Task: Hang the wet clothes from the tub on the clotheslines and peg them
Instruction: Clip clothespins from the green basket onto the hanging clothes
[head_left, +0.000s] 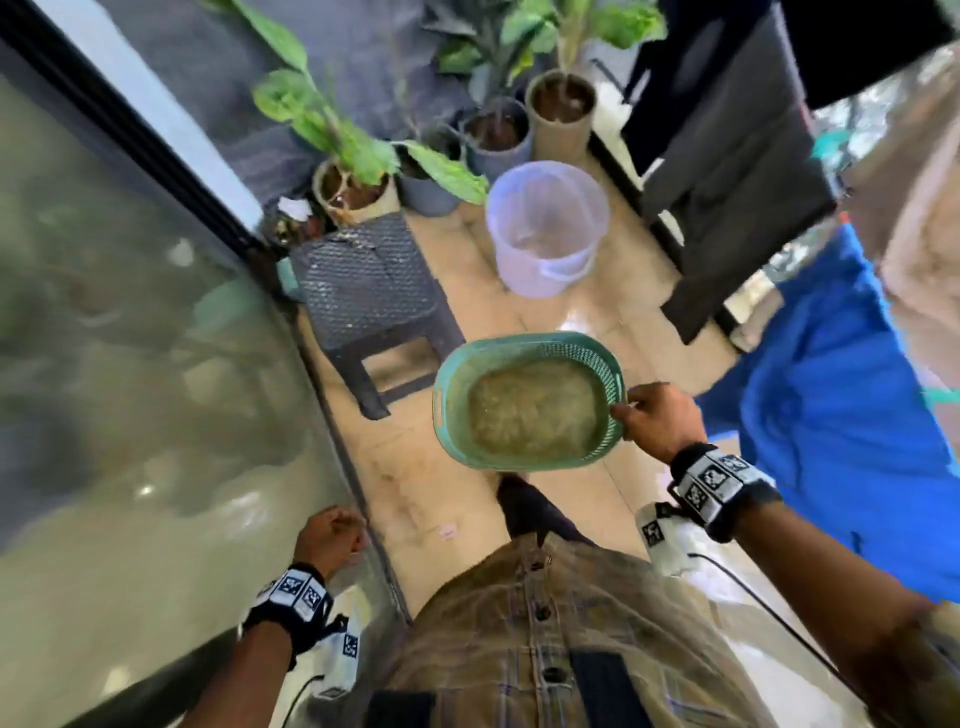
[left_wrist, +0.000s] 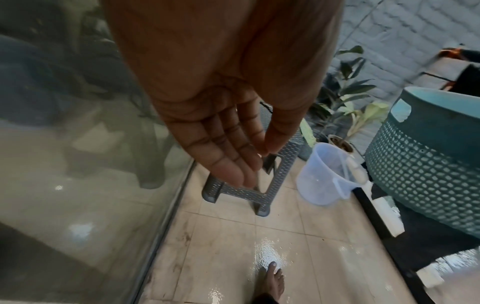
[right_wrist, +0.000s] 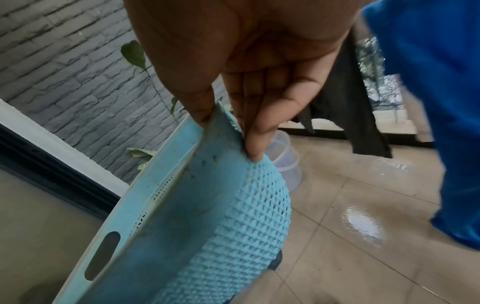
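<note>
My right hand (head_left: 652, 415) pinches the rim of a teal perforated plastic tub (head_left: 457, 415) and holds it off the floor; no clothes show inside it. In the right wrist view the thumb and fingers (right_wrist: 255, 144) clamp the tub's rim (right_wrist: 215, 127). My left hand (head_left: 330, 538) hangs at my left side beside the glass door, holding nothing; its fingers (left_wrist: 233, 162) are relaxed. The tub (left_wrist: 426, 164) also shows at the right of the left wrist view. A dark grey garment (head_left: 727, 171) and a blue garment (head_left: 831, 405) hang at the right.
A clear plastic bucket (head_left: 545, 228) stands on the wet tiled floor (head_left: 597, 317). A grey plastic stool (head_left: 369, 291) sits by the glass door (head_left: 130, 364). Several potted plants (head_left: 358, 171) line the far wall. My bare foot (left_wrist: 271, 283) is on the tiles.
</note>
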